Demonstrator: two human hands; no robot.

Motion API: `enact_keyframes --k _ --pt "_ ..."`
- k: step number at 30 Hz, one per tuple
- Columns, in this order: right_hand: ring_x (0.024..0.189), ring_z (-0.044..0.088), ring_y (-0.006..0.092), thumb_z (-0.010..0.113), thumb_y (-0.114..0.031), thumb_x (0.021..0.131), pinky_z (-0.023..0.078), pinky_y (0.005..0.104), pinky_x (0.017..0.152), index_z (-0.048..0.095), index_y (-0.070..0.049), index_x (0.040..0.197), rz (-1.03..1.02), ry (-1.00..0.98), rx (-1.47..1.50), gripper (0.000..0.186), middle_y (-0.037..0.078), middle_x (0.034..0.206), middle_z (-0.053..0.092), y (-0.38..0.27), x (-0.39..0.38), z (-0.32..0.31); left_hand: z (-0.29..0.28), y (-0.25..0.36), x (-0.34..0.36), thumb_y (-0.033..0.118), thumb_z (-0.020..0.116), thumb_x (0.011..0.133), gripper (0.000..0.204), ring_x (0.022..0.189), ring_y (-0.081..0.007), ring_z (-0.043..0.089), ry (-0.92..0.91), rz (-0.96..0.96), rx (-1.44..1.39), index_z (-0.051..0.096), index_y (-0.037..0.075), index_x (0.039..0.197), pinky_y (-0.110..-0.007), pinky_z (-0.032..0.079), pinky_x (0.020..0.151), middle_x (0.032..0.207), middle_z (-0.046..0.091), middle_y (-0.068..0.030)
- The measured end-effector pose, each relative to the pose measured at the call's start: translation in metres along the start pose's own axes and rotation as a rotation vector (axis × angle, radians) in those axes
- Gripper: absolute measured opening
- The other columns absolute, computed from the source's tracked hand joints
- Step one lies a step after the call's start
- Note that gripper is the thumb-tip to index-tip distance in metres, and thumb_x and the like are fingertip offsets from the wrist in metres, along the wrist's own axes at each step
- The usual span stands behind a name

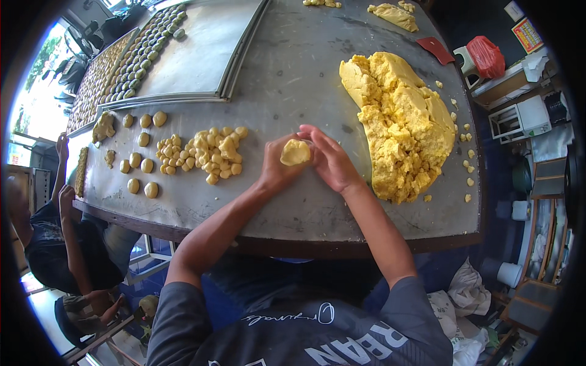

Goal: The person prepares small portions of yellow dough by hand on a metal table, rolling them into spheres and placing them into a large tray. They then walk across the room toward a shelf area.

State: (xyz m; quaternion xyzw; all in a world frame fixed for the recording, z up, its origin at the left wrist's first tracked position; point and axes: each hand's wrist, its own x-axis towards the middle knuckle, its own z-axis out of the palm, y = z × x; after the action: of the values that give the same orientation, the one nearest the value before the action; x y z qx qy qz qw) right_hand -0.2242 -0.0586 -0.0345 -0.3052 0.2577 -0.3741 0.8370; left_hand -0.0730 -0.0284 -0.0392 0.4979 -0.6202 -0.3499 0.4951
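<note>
The left hand (279, 163) has its fingers curled around a pale yellow dough lump (295, 152), held above the steel surface (293, 79); the right hand (331, 161) is just beside it, fingers straight and close together. A hard squeeze could crack the lump, since the big dough mass (400, 128) looks crumbly, and a slack hold could drop it. A leftward sweep of the left forearm might scatter the piled dough balls (213, 155) or press them together.
</note>
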Motion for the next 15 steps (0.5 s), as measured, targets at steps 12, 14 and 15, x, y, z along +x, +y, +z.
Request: enact_keyframes --k 12,14,15 --pt "0.094 0.053 0.0059 0.069 -0.028 0.086 0.043 0.0212 0.084 0.049 0.008 0.125 -0.076 0.005 -0.344 0.057 0.005 0.1 0.059 0.018 0.002 0.002 0.002 -0.003 -0.001 0.008 0.072 0.072 0.016 0.061 -0.0097 0.058 -0.013 0.048 0.04 0.059 0.001 0.077 -0.027 0.046 0.058 0.068 0.062 -0.0071" --pt "0.09 0.053 0.0053 0.07 -0.026 0.085 0.045 0.021 0.081 0.051 0.009 0.122 -0.089 0.016 -0.393 0.054 0.003 0.097 0.06 0.014 0.0 0.008 0.001 -0.004 -0.001 0.008 0.072 0.072 0.015 0.06 -0.0103 0.059 -0.018 0.056 0.047 0.06 0.001 0.077 -0.027 0.046 0.058 0.068 0.063 -0.0077" --pt "0.088 0.053 0.005 0.07 -0.025 0.085 0.045 0.0209 0.08 0.053 0.009 0.121 -0.096 0.021 -0.416 0.052 0.003 0.095 0.061 0.012 -0.002 0.011 0.001 -0.004 -0.002 0.007 0.072 0.071 0.016 0.061 -0.0131 0.061 -0.025 0.045 0.052 0.06 0.001 0.079 -0.028 0.047 0.058 0.069 0.063 -0.0097"
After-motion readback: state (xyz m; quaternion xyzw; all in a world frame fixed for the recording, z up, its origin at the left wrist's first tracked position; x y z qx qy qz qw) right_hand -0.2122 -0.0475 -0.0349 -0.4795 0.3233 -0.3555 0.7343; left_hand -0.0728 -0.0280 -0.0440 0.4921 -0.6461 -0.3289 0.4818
